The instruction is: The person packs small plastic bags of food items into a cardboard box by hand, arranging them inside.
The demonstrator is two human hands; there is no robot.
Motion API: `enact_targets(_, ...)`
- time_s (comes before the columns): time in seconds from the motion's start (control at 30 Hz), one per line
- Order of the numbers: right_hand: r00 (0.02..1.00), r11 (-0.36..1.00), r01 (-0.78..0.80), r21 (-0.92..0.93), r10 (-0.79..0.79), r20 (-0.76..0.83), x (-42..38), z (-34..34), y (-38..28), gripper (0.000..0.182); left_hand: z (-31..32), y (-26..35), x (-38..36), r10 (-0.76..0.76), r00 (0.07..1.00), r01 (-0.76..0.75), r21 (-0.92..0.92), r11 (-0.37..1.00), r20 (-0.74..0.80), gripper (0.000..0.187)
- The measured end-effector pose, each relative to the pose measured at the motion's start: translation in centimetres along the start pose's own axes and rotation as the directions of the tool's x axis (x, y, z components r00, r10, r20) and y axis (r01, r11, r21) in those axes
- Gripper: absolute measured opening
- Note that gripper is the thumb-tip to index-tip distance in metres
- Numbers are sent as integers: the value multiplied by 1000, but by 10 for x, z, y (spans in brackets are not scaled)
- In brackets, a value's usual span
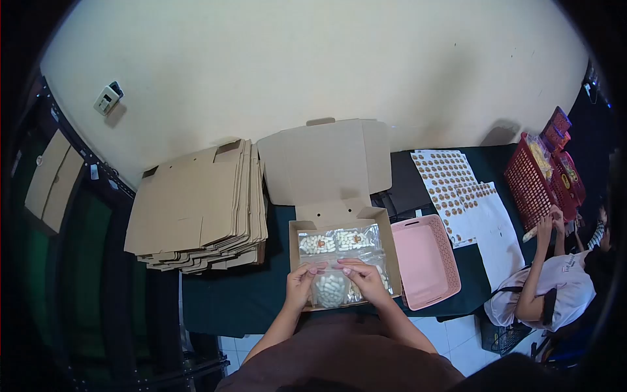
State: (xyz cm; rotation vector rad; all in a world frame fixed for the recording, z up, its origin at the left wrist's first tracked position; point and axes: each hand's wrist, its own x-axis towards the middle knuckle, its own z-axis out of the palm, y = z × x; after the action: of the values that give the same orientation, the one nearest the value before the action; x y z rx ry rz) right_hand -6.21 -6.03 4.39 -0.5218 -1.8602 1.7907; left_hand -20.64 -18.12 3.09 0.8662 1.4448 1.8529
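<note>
A clear plastic bag (330, 291) of small white, capsule-shaped pieces hangs over the open cardboard box (293, 245). My left hand (301, 281) is closed, pinching the bag's top edge on the left. On the other side, my right hand (363, 277) pinches the same edge between thumb and fingers. Inside the box lie several flat clear bags of similar pieces; an upper left bag (317, 244) and an upper right bag (356, 239) carry small orange-brown stickers. My hands and the held bag partly hide the lower ones. The box's lid (320, 160) stands raised toward the wall.
Flattened cardboard boxes (189, 202) are stacked at left. A pink basket (428, 261) stands right of the box, beside sticker sheets (444, 189) and a white sheet (499, 238). Farther right are a red basket (526, 183) and another person (562, 281) with raised hands.
</note>
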Motion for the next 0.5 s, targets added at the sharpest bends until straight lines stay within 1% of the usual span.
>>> enact_targets(0.07, 999, 1000, -3, -11, 4, 54, 1, 2, 0, 22, -3, -12, -2, -153, 987, 142, -194, 971, -40, 27)
enact_targets(0.1, 999, 1000, -3, -11, 4, 53, 1, 4, -1, 22, -3, -10, -2, -153, 987, 143, -194, 971, -39, 27)
enact_targets(0.17, 997, 1000, 5, 26, -7, 71, 1, 8, -5, 22, 0, -5, -2, -155, 984, 129, -239, 962, -90, 33)
enact_targets(0.3, 995, 999, -33, 26, 31, 99, 3, 10, -15, 22, 1, -2, 0, -116, 986, 89, -206, 975, -123, 34)
enact_targets(0.37, 987, 995, -65, 81, 52, 153, 3, 10, -15, 22, -2, -2, -1, -204, 974, 169, -288, 943, -98, 31)
enact_targets(0.5, 973, 994, -92, 53, 78, 216, 2, 12, -10, 23, -4, -6, -2, -250, 956, 189, -335, 923, -151, 31)
